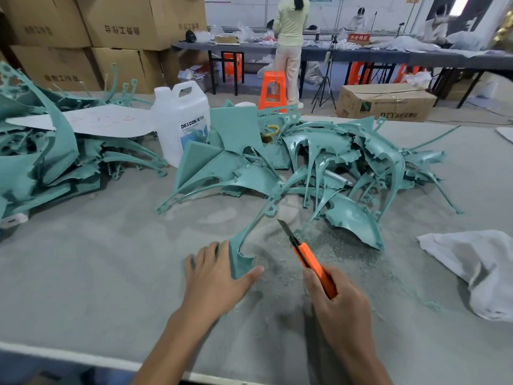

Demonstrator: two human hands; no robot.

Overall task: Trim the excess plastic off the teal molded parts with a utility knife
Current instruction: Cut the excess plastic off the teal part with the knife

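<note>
A long curved teal molded part (pixel 244 257) lies on the grey felt table in front of me, its thin arm running up and away toward the pile. My left hand (pixel 216 276) lies over its wide near end, fingers spread and pressing it down. My right hand (pixel 336 298) grips an orange utility knife (pixel 313 266), its blade extended and pointing up-left, hovering just right of the part without touching it. Teal shavings (pixel 330 245) are scattered under the blade.
A big heap of teal parts (pixel 319 162) fills the middle of the table, another stack (pixel 41 162) sits at the left. A white jug (pixel 181 120) stands between them. A white cloth (pixel 477 268) lies at the right. The table's near edge (pixel 83 357) runs below my arms.
</note>
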